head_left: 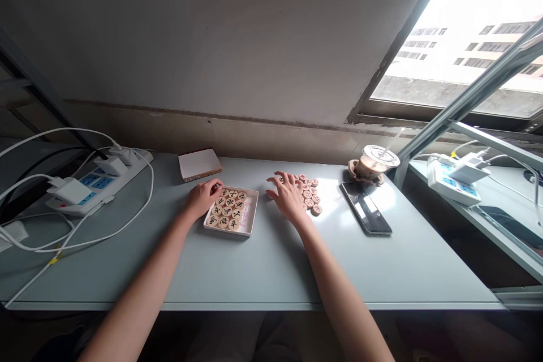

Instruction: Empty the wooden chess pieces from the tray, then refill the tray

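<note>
A shallow open cardboard box (253,216) rests on the desk, with wooden Chinese chess pieces (227,211) laid in rows inside; its right strip shows bare bottom. My left hand (202,198) is at the box's far left corner, its fingers curled in and gripping the edge there; the fingertips are partly hidden. To the right, my right hand (287,195) reaches over the left side of a loose group of Chinese chess pieces (311,198) with red characters. Its fingers are spread, and nothing shows in its grasp. Some of these pieces are hidden under the hand.
Behind the box lies its lid (199,164), hollow side up. A phone (365,208) and a lidded drink cup (375,163) in a cardboard holder are at the right. White cables and a power strip (102,181) occupy the left. A wall bounds the desk's back.
</note>
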`<move>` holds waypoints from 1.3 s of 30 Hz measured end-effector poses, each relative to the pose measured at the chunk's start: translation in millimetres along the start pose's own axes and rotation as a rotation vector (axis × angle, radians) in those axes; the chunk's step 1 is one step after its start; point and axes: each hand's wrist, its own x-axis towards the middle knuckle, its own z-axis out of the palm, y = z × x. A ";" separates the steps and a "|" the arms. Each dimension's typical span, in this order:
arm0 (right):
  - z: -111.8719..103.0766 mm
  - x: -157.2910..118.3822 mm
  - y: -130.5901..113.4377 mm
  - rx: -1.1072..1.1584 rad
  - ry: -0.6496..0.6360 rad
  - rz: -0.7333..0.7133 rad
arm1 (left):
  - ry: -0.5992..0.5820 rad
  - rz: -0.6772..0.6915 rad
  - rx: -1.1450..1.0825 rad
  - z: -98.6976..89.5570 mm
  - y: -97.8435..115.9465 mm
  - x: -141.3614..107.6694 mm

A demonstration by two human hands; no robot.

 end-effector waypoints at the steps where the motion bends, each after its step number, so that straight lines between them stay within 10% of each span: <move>1: 1.5 0.5 3.0 -0.010 0.015 0.026 | -0.001 -0.002 0.003 0.3 -0.2 0.2; 8: -8.9 5.0 26.2 -0.060 0.157 0.183 | -0.008 0.003 -0.001 -1.0 0.6 -0.9; 16: -20.4 -8.1 -39.5 0.096 -0.151 -0.356 | -0.008 0.008 -0.002 -1.0 2.0 -2.2; 31: -24.8 -13.8 -56.6 -0.122 -0.175 -0.393 | -0.117 0.135 -0.160 -3.6 18.1 -3.1; 39: -32.3 -0.9 -17.2 0.013 -0.059 -0.162 | -0.121 0.113 -0.160 -3.1 18.1 -3.5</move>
